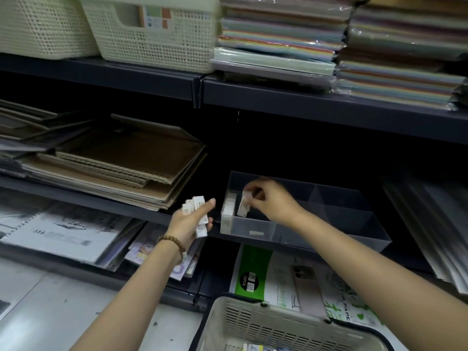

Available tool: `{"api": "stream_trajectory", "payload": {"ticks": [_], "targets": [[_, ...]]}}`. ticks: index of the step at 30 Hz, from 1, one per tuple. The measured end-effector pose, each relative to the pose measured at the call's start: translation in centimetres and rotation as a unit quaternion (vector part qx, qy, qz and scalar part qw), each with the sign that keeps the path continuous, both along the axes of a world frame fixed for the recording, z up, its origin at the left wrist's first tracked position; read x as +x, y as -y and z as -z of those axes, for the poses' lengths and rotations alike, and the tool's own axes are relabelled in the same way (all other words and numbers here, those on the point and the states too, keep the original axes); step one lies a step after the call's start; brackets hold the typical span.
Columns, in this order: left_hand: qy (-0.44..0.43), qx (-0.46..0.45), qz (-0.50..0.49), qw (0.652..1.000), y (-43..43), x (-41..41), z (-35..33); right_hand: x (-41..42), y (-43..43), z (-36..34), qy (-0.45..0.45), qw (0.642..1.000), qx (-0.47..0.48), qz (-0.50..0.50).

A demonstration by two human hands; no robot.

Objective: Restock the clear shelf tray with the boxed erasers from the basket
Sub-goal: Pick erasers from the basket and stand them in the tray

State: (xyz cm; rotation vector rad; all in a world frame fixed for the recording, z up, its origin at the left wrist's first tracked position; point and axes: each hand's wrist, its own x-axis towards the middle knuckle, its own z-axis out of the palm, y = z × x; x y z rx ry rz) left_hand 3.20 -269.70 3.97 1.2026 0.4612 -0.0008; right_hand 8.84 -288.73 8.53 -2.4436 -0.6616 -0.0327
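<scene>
A clear shelf tray (329, 239) sits on the dark middle shelf, split by dividers. A row of white boxed erasers (229, 211) stands along its left wall. My right hand (268, 198) reaches into the tray's left compartment and pinches one boxed eraser (243, 206) beside that row. Just left of the tray, my left hand (190, 221) grips a bunch of several boxed erasers (196, 205). A beige basket (278, 323) is at the bottom edge, with a few boxes showing inside.
Brown card sheets (121, 163) are stacked on the shelf left of the tray. Sketch pads (63, 231) and paper packs (291, 277) lie on the lower shelf. Above are cream mesh baskets (152, 34) and stacked coloured paper (278, 39).
</scene>
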Motion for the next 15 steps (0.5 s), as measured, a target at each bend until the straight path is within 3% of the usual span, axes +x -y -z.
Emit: {"api": "stream_trajectory", "payload": {"ticks": [15], "targets": [[-0.001, -0.015, 0.036, 0.999, 1.0, 0.1, 0.3, 1.0, -0.7, 2.3, 0.009, 0.999, -0.006, 0.034]]}}
